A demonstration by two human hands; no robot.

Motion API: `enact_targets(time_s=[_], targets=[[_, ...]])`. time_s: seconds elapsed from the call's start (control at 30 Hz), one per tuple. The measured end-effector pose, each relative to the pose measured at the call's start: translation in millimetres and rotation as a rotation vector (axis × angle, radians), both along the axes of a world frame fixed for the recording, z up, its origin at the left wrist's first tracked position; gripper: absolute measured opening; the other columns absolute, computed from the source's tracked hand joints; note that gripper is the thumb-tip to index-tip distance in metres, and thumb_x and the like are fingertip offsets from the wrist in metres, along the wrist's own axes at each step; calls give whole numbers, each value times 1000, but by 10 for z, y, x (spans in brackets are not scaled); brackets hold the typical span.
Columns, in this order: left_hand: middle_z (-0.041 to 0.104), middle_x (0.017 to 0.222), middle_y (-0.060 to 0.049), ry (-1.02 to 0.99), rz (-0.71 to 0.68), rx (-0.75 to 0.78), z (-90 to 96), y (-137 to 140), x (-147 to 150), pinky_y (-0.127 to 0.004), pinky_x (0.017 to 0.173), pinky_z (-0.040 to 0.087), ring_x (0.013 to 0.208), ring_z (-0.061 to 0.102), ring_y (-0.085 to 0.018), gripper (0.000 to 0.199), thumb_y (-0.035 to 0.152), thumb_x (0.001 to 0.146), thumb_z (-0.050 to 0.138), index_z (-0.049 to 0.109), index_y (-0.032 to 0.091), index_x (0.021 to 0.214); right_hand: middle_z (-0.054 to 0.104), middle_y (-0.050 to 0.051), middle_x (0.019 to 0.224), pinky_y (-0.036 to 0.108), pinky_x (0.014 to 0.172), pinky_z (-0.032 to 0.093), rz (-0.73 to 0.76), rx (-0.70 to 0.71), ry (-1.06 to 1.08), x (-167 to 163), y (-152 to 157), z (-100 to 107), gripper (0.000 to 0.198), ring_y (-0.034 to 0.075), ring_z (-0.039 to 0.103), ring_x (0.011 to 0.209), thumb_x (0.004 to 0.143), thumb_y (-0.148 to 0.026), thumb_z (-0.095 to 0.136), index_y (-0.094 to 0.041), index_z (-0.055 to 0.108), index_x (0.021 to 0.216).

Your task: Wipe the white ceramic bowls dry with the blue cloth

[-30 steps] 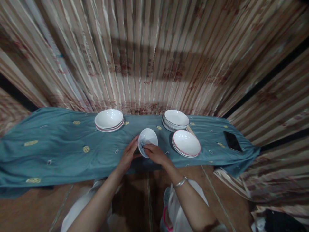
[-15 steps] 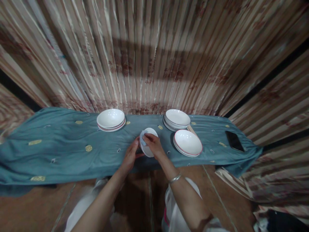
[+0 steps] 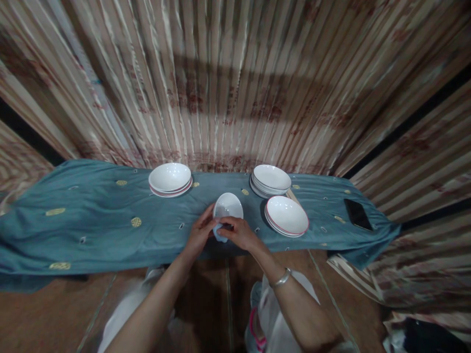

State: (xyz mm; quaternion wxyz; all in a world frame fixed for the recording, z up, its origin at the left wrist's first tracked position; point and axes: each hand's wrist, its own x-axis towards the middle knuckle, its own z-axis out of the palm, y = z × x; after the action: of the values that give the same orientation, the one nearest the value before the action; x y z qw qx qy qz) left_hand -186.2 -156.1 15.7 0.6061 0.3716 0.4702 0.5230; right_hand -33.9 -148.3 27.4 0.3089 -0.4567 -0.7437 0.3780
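Note:
A small white bowl (image 3: 228, 205) is tilted toward me above the front of the table. My left hand (image 3: 200, 230) grips its left side, with the fingers partly hidden behind it. In my right hand (image 3: 239, 233) is a light blue cloth (image 3: 220, 232), pinched over the bowl's near rim. The fingertips of both hands come close together at that rim. A bracelet circles my right wrist.
White dishes stand in stacks: one at the back left (image 3: 170, 177), one at the back right (image 3: 272, 177), and a red-rimmed one (image 3: 287, 215) in front of it. A black phone (image 3: 357, 214) lies on the blue-green tablecloth (image 3: 110, 235). A pleated curtain (image 3: 221, 88) hangs behind.
My right hand has moved the cloth from inside the bowl down to its near rim. The bowl's inside shows more now. My left hand still holds the bowl.

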Motion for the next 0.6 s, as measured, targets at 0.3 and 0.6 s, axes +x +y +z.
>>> enact_targets(time_s=[0.3, 0.6], targets=[[61, 131, -9, -4, -10, -11, -11, 6, -20, -32, 69, 58, 105, 63, -29, 76, 42, 64, 77, 54, 25, 134, 68, 10, 119, 37, 100, 44, 98, 58, -344, 245, -94, -8, 30, 25, 60, 115, 80, -18, 67, -19, 70, 110], [61, 131, -8, 14, -31, -12, 7, 26, -22, -33, 68, 59, 109, 61, -30, 77, 42, 64, 78, 52, 26, 135, 53, 14, 139, 43, 111, 33, 11, 126, -521, 497, 1, -184, 37, 25, 48, 130, 85, -13, 56, -16, 64, 121]])
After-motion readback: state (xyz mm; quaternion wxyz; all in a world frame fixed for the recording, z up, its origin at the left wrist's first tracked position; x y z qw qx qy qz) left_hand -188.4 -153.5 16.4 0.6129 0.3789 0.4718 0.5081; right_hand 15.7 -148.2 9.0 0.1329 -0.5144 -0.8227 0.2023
